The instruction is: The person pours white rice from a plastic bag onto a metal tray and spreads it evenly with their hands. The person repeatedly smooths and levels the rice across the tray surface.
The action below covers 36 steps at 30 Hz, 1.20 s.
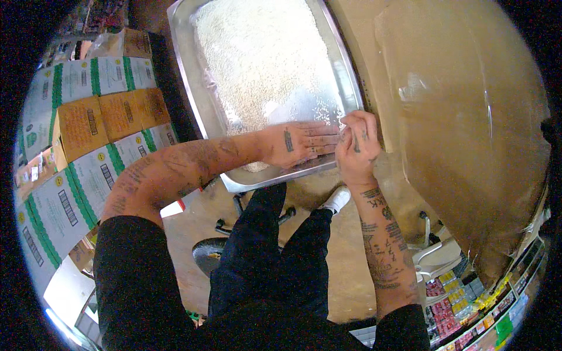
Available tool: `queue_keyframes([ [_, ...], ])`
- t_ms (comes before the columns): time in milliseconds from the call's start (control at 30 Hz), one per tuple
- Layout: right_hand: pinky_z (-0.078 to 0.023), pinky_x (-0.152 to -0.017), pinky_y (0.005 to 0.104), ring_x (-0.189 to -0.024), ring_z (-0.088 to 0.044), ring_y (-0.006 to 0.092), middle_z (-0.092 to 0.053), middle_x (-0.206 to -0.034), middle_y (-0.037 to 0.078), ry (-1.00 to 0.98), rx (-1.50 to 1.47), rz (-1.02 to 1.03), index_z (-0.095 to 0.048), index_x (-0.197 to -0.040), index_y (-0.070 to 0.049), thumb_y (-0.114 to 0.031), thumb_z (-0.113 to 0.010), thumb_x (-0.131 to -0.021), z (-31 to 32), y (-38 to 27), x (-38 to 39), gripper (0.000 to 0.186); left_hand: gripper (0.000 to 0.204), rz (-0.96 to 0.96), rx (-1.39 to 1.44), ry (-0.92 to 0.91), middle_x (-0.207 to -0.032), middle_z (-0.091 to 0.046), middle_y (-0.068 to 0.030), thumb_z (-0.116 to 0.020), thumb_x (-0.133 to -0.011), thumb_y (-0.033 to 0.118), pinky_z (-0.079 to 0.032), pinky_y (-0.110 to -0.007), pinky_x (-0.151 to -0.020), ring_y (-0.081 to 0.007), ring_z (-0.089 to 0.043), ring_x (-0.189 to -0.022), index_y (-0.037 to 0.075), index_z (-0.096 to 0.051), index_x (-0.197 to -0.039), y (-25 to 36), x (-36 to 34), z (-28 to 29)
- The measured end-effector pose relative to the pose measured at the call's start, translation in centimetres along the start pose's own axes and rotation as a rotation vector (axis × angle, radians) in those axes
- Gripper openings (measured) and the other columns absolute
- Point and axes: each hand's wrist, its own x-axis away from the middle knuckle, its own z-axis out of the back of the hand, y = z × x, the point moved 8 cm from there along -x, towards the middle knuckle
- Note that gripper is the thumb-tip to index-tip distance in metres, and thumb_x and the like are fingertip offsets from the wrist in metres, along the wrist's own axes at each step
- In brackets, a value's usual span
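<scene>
A metal tray (186,73) holds many small white grains that look like rice (263,50), spread thick at the far end and thinning to a few on the bare metal near its right corner. My left hand (301,143) reaches across the near end of the tray, palm down, its fingers stretched out flat and pointing right. Some grains lie beside its wrist. Over the tray's near right corner is my right hand (358,146), fingers curled closed, touching or almost touching the left fingertips. What the right fingers hold, if anything, is hidden.
White-and-green boxes (82,190) and brown cartons (108,120) are stacked at the left. A large brown cardboard surface (456,105) fills the right. Below are a round dark seat (205,254), chair casters, a white chair (439,257) and shelved colourful packages (448,301).
</scene>
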Motion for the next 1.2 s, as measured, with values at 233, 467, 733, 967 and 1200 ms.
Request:
queue_keyframes([
  [233, -0.058, -0.091, 0.0465, -0.107, -0.067, 0.0406, -0.062, -0.118, 0.016, -0.033, -0.004, 0.02, -0.066, -0.111, -0.007, 0.012, -0.06, -0.079, -0.6, 0.2, -0.7, 0.039, 0.065, 0.147, -0.446, 0.179, -0.175, -0.029, -0.0043, -0.05, -0.104, 0.028, -0.013, -0.057, -0.132, -0.0305, -0.024, -0.162, 0.018, -0.034, -0.166, -8.1, 2.7, 4.0],
  [467, -0.059, -0.09, 0.0447, -0.106, -0.068, 0.0388, -0.062, -0.118, 0.016, -0.037, -0.034, -0.053, -0.067, -0.11, -0.006, 0.014, -0.061, -0.078, -0.6, 0.6, -0.6, 0.038, 0.067, 0.313, -0.572, 0.018, -0.176, -0.026, -0.0073, -0.05, -0.108, 0.033, -0.011, -0.06, -0.13, -0.0345, -0.024, -0.161, 0.016, -0.028, -0.169, -7.7, 4.7, 7.9],
  [733, -0.06, -0.073, 0.0343, -0.092, -0.068, 0.0272, -0.065, -0.113, 0.015, 0.025, 0.014, 0.014, -0.069, -0.107, -0.003, 0.02, -0.054, -0.084, -0.6, 0.4, -0.6, 0.036, 0.069, 0.22, -0.283, 0.038, -0.176, -0.022, -0.01, -0.048, -0.107, 0.036, -0.016, -0.059, -0.131, -0.0358, -0.018, -0.163, 0.014, -0.027, -0.169, -2.9, 3.4, 0.1],
  [967, -0.059, -0.072, 0.0323, -0.089, -0.067, 0.0243, -0.064, -0.113, 0.015, 0.005, 0.018, 0.014, -0.069, -0.107, -0.001, 0.02, -0.052, -0.084, -0.5, 0.5, -0.5, 0.035, 0.067, 0.69, -0.856, 0.282, -0.176, -0.02, -0.0128, -0.047, -0.108, 0.039, -0.016, -0.065, -0.128, -0.0443, -0.021, -0.16, 0.014, -0.028, -0.168, -13.5, 9.3, 10.0],
  [1200, -0.057, -0.075, 0.0315, -0.088, -0.066, 0.0244, -0.064, -0.111, 0.015, -0.003, 0.074, 0.043, -0.068, -0.105, 0.002, 0.019, -0.052, -0.084, -0.5, 0.4, -0.5, 0.032, 0.092, 1.349, -0.451, 0.129, -0.168, -0.008, -0.0425, -0.049, -0.105, 0.062, -0.014, -0.069, -0.126, -0.0628, -0.011, -0.155, 0.005, -0.017, -0.169, -8.2, 13.2, 6.1],
])
